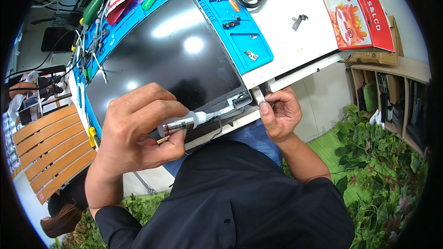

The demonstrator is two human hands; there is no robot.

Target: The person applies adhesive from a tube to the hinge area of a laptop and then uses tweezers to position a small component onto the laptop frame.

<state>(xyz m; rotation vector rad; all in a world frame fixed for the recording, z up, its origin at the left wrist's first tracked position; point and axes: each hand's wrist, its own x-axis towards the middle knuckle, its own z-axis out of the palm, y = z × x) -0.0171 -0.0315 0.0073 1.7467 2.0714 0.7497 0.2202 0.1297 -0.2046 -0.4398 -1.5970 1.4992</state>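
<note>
Clock read with 12 at the top of the view. Clamped between thumb and forefinger of the left hand: a small white bottle, tipped well over, long axis running from between 8 and 9 o'clock to between 2 and 3. Aimed along that same line, its slim nozzle, toward the near right corner of the dark screen panel. Just ahead, at about 2 o'clock, a pale strip by that corner; hard to separate from the nozzle end at this size, so cannot say whether touching or apart. Flat on the blue mat, the panel, near edge almost parallel to the bottle, partly hidden behind the left hand. At 3 o'clock from the nozzle, just beyond the corner, the right hand, thumb and forefinger drawn close together by a small pale piece; cannot tell if pinched on it or only beside it. From those fingertips to the corner, a short way toward 9 or 10 o'clock: nearer than from the left fingertips, though close to the left by way of the nozzle.
</note>
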